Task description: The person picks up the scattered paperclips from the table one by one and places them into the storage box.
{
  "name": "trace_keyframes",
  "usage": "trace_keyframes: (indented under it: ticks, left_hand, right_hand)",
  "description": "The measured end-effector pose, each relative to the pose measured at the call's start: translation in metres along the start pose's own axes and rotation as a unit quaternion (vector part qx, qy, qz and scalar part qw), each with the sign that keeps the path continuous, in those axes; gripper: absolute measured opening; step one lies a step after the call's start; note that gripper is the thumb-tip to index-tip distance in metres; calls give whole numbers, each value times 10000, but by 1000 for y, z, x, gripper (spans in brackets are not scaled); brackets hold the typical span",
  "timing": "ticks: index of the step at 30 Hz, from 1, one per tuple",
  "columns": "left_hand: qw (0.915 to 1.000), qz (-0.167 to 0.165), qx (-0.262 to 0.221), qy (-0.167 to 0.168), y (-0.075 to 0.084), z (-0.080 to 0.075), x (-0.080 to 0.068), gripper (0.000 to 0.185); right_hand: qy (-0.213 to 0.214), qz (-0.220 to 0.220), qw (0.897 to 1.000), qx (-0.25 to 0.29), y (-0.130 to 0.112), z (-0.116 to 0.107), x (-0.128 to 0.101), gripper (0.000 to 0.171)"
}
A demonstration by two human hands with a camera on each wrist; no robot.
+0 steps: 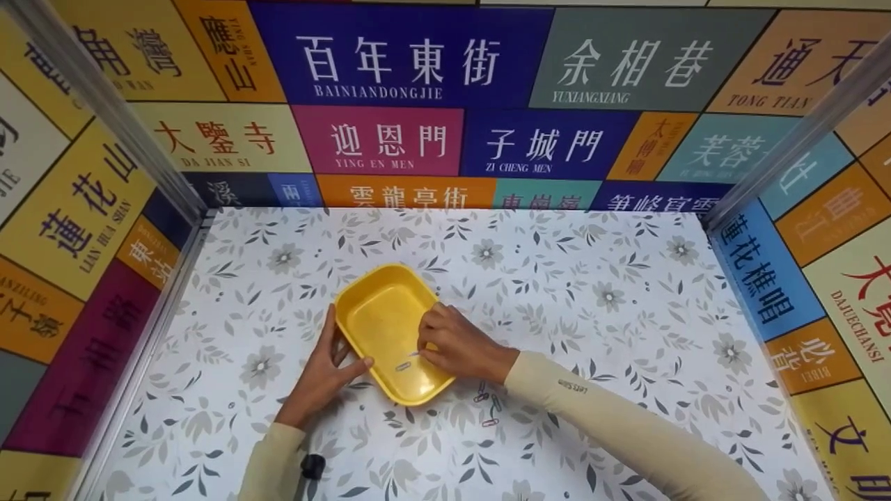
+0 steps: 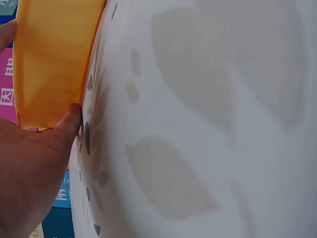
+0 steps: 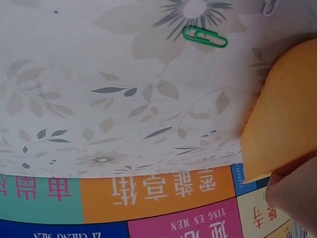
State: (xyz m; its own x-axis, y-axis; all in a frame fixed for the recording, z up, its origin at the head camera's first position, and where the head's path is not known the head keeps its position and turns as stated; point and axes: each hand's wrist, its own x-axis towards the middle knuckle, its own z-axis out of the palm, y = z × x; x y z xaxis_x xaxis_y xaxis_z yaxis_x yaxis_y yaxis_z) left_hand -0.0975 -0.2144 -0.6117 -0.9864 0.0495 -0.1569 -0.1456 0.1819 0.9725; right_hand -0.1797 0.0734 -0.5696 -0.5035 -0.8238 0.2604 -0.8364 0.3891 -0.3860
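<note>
A yellow plastic tray sits at an angle on the table. My left hand holds it by its left side, thumb at the rim and fingers along the outer wall; in the left wrist view that hand is against the wall too. Over the tray's right side, my right hand has its fingers curled and pinches a small purple paper clip. Another paper clip lies on the tray's floor. In the right wrist view, part of the right hand shows beside the tray wall.
On the flower-patterned tabletop, several paper clips lie right of the tray, among them a red one and a green one. Panels with coloured sign prints stand at the back and both sides.
</note>
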Motion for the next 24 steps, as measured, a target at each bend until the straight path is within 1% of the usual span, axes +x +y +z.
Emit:
trace_keyframes:
  ticks: [5,10,17,20,24]
  left_hand:
    - [10000,-84,-27,19,0,0,0,127]
    - [10000,-66,-36,10,0,0,0,128]
    - [9999,65,-78,-27,-1,-1,0,126]
    - [9999,102,-104,-44,-1,-2,0,126]
    - [9999,45,-88,-100,-2,-1,1,127]
  right_hand:
    - [-101,-93,9998,-119,0,3,3,6]
    - [-153,-231,9994,-190,0,6,7,6]
    - [-501,-92,9986,-160,-2,9,15,8]
    - [-615,-140,9977,-249,-3,11,20,10]
    - [-745,-147,9965,-362,-5,12,25,13]
